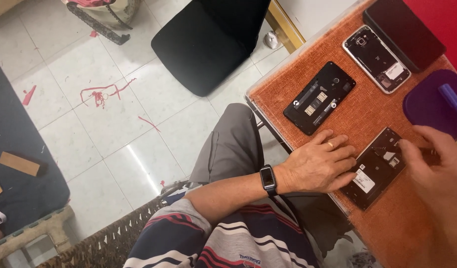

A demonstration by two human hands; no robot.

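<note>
On the orange woven table mat [347, 124] we see three opened phones lying back-side up. Nearest us, a black phone [375, 168] with its rear cover off lies tilted under both hands; a white rectangular label [363, 181] sits near its lower end, with a smaller pale patch higher up. The left hand [320, 166], with a ring and a dark wristband, rests flat on the phone's left edge, fingers spread slightly apart and pressing down on it. The right hand [434, 166] comes in from the right, its fingers pinched together on a thin dark tool [385, 148] whose tip touches the phone's upper part. Further up the mat lies a second black phone [319, 98], showing small pale squares and a white strip. Beyond it sits a silver-rimmed phone [377, 58] with a white label near its lower corner, just beside a dark flat case [404, 30]. A purple pad [429, 101] holding a blue cylinder [453, 98] lies at the right edge.
</note>
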